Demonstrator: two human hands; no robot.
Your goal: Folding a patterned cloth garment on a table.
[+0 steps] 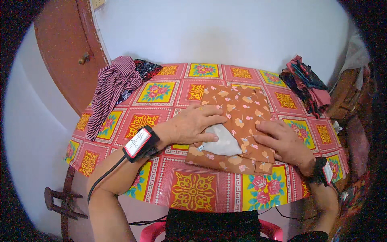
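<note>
A brown garment (238, 109) with a pale flower print lies folded into a rough rectangle in front of me. Near its lower left a white patch of inner fabric (223, 141) shows, with a small label at its corner. My left hand (193, 123) rests on the garment's left side, fingers stretched toward the middle, thumb on the white patch. On the right edge lies my right hand (286, 143), its fingers spread over the cloth. Neither hand grips anything that I can see.
A patterned cloth covers the table (193, 189). At the back left lies a heap of striped and dark clothes (117, 82); at the back right sits another dark and pink pile (306, 84). Beyond are a white wall and a brown door (60, 52). Cabled bands circle both wrists.
</note>
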